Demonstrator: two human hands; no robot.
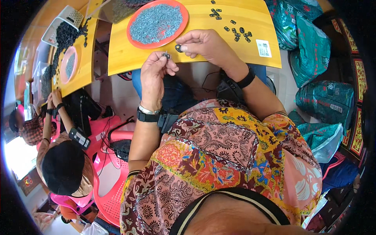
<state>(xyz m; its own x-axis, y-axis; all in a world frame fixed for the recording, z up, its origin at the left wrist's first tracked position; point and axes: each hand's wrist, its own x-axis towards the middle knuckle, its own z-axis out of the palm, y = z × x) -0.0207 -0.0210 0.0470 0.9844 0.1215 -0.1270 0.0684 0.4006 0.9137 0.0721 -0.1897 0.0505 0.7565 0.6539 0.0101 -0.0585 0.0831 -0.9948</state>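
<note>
My left hand (154, 72), palm side partly showing, pinches a small black plastic piece (167, 56) with a thin metal screw standing up from it. Just right of it and a little higher, my right hand (203, 46) grips another small black rounded piece (178, 48) between thumb and fingertips. The two pieces are apart. Both hands are over the near edge of the yellow table (199, 17). Beyond them lies a red plate (156, 46) heaped with silvery screws (154, 24). Several loose black pieces (236, 33) are scattered to the right of the plate.
A white printed card (263, 48) lies at the table's right. Green bags (309, 51) stand on the right side. At left, a second table holds a white basket (70, 17), a black heap (65, 37) and a pink plate (75, 58); a co-worker in a black cap (62, 168) sits there.
</note>
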